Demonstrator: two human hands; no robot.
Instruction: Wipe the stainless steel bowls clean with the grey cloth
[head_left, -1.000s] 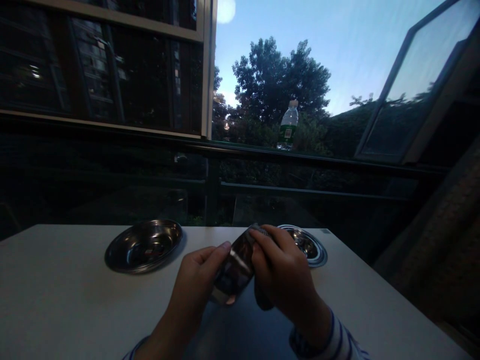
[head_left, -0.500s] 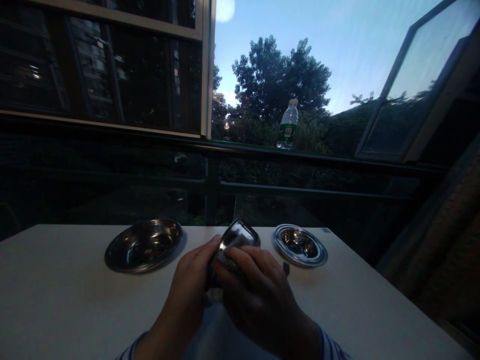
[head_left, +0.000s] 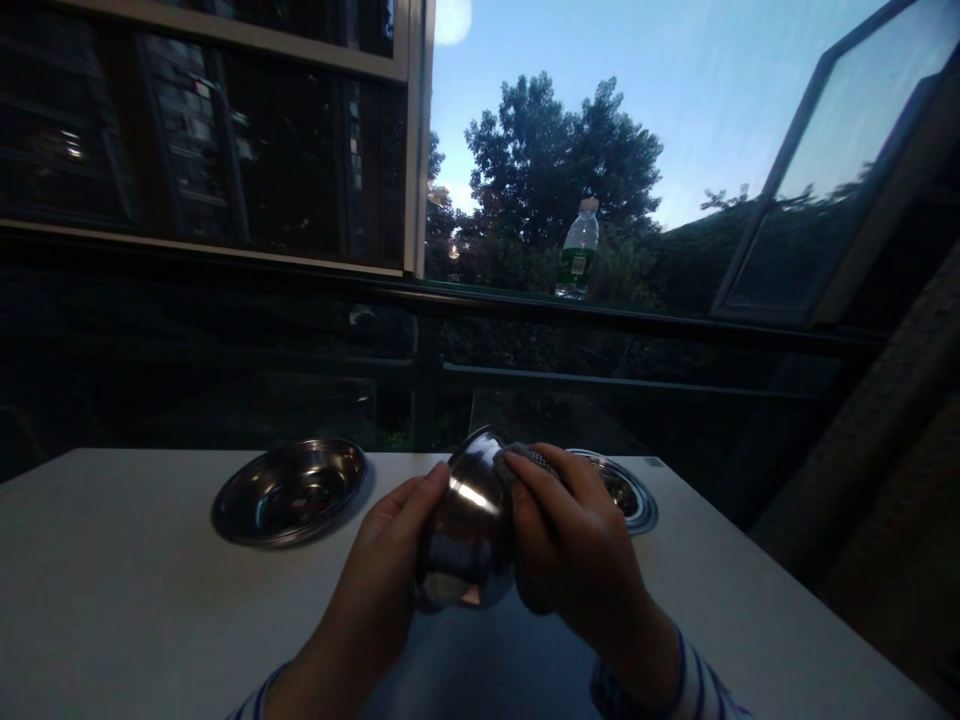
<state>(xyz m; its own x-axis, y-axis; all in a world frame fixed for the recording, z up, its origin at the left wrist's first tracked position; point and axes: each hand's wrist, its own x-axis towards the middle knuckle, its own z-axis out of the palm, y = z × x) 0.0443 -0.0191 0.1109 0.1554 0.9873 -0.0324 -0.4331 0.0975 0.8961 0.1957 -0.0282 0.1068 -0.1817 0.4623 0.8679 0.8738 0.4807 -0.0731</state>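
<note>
A shiny stainless steel bowl (head_left: 469,525) is tilted above the near middle of the table. My left hand (head_left: 382,560) is closed on its left side, thumb lying along the outer wall. In my right hand (head_left: 581,545) is a bunched grey textured cloth (head_left: 525,460), pressed to the bowl's right edge near the rim. More dark material hangs below my right fingers, probably the same cloth. The bowl's inside is turned away from view.
On the white table (head_left: 150,610), a wide metal basin (head_left: 289,495) stands left. A smaller metal dish (head_left: 637,505) at right is partly hidden by my right hand. Beyond the table, a plastic bottle (head_left: 577,250) stands on the window ledge (head_left: 495,300).
My right hand has moved right and slightly up with the cloth, from across the bowl's front to its right edge. More of the bowl's outer wall shows now.
</note>
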